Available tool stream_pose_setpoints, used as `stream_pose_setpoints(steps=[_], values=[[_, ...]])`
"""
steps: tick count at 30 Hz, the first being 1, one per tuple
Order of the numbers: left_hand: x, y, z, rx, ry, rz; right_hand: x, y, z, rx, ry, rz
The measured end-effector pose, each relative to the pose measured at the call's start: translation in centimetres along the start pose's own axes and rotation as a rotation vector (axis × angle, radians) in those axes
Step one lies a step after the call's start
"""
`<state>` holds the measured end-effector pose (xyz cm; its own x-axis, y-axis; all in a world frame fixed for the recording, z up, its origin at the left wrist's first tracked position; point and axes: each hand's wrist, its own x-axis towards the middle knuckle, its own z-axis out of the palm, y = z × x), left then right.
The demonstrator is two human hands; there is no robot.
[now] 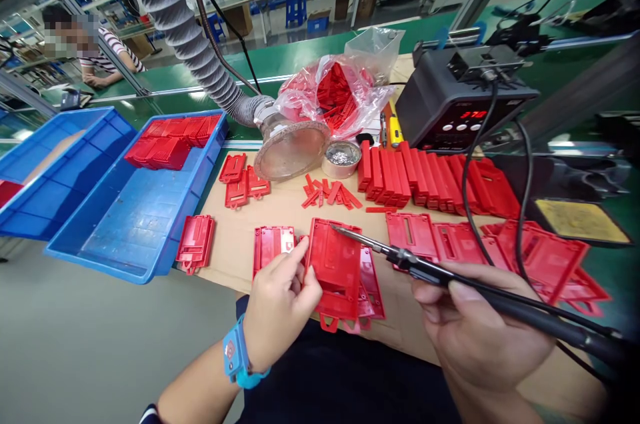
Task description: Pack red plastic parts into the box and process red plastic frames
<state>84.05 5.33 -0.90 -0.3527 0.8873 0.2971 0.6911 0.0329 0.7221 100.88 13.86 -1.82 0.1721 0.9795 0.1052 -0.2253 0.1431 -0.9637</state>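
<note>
My right hand [480, 324] is closed around the black handle of a soldering iron [425, 267]. The iron's metal tip reaches left to the upper part of a red plastic card holder [334, 257]; whether it touches cannot be told. My left hand [283, 297], with a blue wrist strap [237, 357], grips that holder by its left edge between thumb and fingers. Under and beside it lie other red holders, one at the left [270, 247] and one at the right [373, 287]. Small red strips [333, 193] are scattered just beyond.
A blue tray [125, 237] with stacked red pieces stands left. A fume hose [290, 144] hangs over the bench beside a tin [341, 159]. Red stacks [390, 174], a soldering station [465, 104] and a yellow sponge [580, 221] are right. Behind lies a bag of red parts [335, 91]. A person [105, 57] sits far left.
</note>
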Motion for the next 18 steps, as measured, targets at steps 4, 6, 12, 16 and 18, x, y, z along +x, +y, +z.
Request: stream_pose_setpoints(steps=[4, 6, 12, 16, 18], values=[[0.0, 0.0, -0.1, 0.023, 0.000, -0.016, 0.2, -0.5, 0.0, 0.017, 0.028, 0.000], [0.1, 0.0, -0.1, 0.033, -0.001, -0.020, 0.2, -0.9, -0.1, 0.016, 0.050, -0.013], [0.0, -0.1, -0.1, 0.027, -0.009, -0.024, -0.2, -1.0, -0.1, -0.067, 0.096, -0.064], [0.0, -0.1, 0.0, 0.028, 0.000, -0.014, -0.5, -0.7, 0.1, -0.087, 0.073, -0.145], [0.0, -0.1, 0.0, 0.030, 0.000, -0.013, -0.5, -0.6, 0.2, -0.091, 0.063, -0.152]])
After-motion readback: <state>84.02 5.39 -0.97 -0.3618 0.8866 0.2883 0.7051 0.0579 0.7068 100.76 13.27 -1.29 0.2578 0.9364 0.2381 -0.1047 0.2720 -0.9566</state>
